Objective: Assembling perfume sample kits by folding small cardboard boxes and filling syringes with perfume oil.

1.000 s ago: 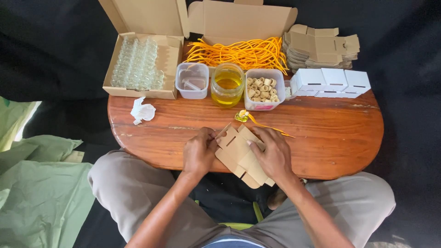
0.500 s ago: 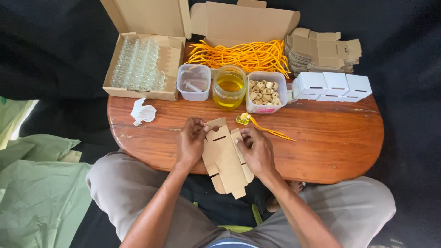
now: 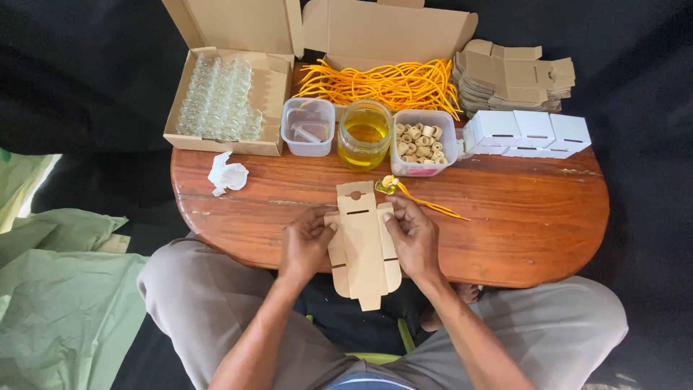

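Head view: flat brown box blank (image 3: 363, 245) lies lengthwise over near table (image 3: 527, 231) edge.
Left hand (image 3: 307, 245): fingertips pinching left side flap.
Right hand (image 3: 415, 238): pinching right flap.
Technique: fold both flaps evenly along creases.

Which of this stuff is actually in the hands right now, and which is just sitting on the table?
In hand:
left hand
right hand
flat cardboard box blank

Lying about:
yellow-corded small bottle
jar of yellow liquid
tub of cork rings
crumpled tissue
white boxes
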